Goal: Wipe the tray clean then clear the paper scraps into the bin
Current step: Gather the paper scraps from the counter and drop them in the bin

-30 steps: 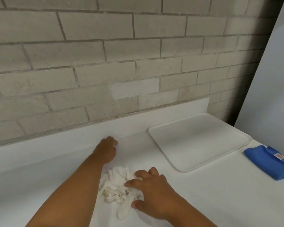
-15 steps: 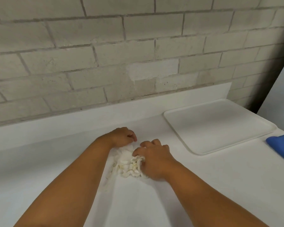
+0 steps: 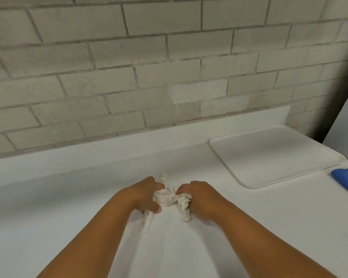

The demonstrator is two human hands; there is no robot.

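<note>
White paper scraps [image 3: 172, 198] sit bunched between left hand [image 3: 144, 195] and right hand [image 3: 202, 199], fingers curled gripping them; best sweep in the stray bit [image 3: 163, 176] before lifting.

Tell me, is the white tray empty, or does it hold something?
Empty. The tray shows only its bare white surface; the paper scraps lie apart on the counter, gripped between both hands.

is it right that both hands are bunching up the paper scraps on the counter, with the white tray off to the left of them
Not quite. The head view shows the left hand and right hand bunching the paper scraps on the counter, but the white tray lies to their right.
</note>
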